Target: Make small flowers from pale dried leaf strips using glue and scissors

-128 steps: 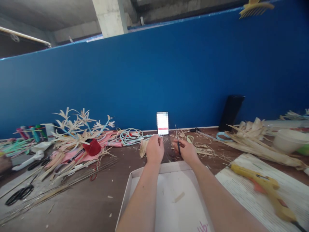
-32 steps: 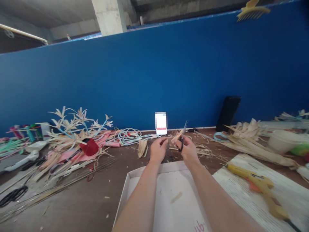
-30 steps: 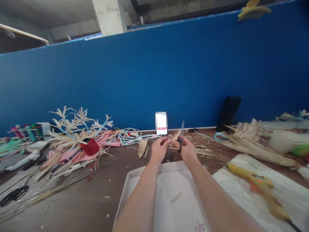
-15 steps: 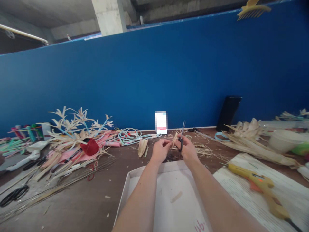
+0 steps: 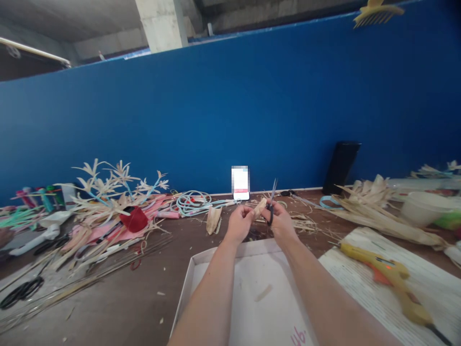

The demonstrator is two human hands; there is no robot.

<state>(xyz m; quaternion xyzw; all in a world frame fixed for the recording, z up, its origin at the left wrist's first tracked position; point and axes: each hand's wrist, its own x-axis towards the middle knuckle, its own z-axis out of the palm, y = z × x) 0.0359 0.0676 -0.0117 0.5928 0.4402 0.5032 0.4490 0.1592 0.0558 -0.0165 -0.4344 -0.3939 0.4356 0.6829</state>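
My left hand (image 5: 240, 224) pinches a pale piece of dried husk (image 5: 260, 206) between thumb and fingers. Close beside it, my right hand (image 5: 281, 224) is closed around the dark handles of a pair of scissors (image 5: 271, 214), whose blades point up and away from me. The right fingertips are near the husk piece; whether they touch it I cannot tell. Both hands are above the table just past the far edge of a white shallow box (image 5: 212, 257). A curled husk piece (image 5: 213, 221) lies to the left of my left hand.
Flowers made of pale husk (image 5: 118, 182) stand at left among pink sheets, a red ribbon roll (image 5: 134, 219) and tools. A yellow glue gun (image 5: 382, 271) rests on printed paper (image 5: 435, 288) at right. Dried husks (image 5: 382, 216) lie behind it. A lit phone (image 5: 241, 182) leans against the blue partition (image 5: 216, 110).
The husk piece between my hands has turned and now shows a broader, paler face. My hands and the scissors have hardly moved.
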